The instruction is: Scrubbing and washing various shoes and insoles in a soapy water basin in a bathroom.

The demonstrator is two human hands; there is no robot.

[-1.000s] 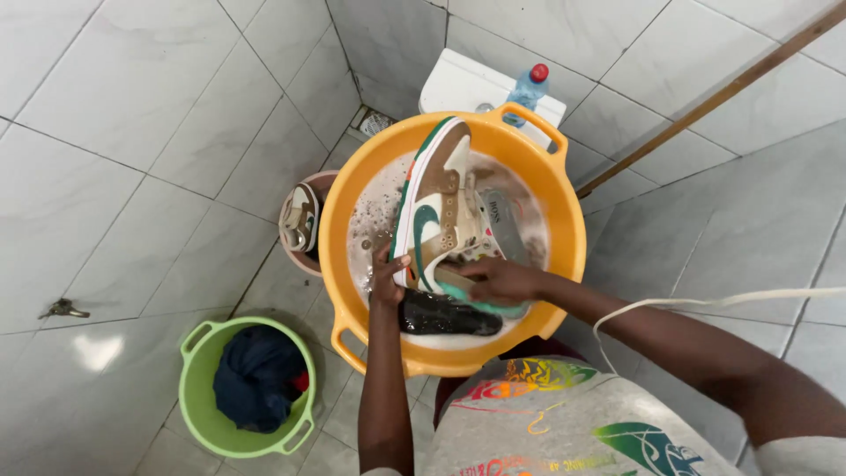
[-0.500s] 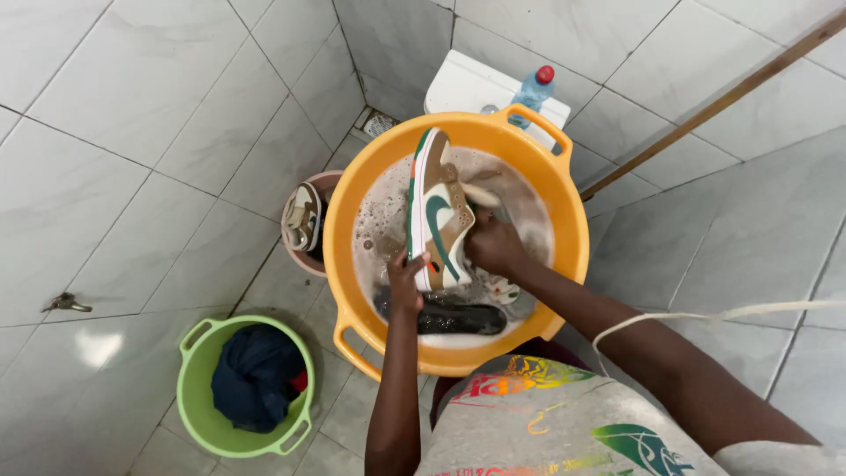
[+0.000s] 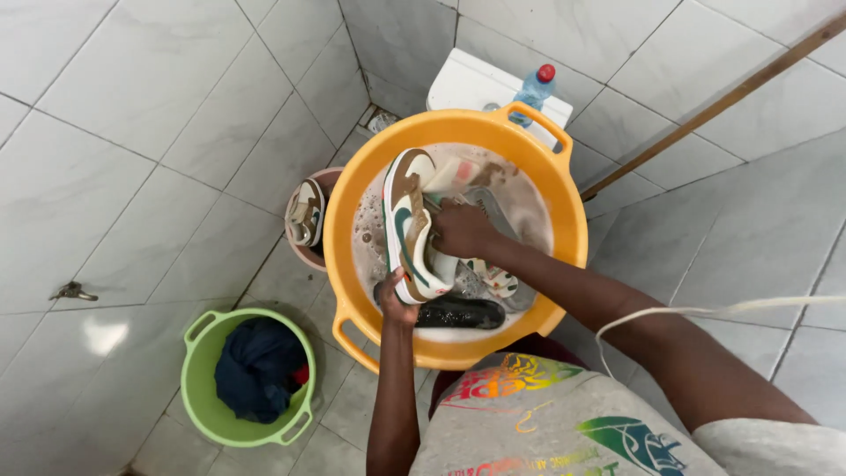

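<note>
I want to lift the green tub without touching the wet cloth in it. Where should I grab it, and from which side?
Probably by its loop handles: the green tub has one at the far-left rim and one at the near-right rim. Come from above and outside, a hand on each, since the dark cloth fills the inside and the handles stick out clear of it.
</note>
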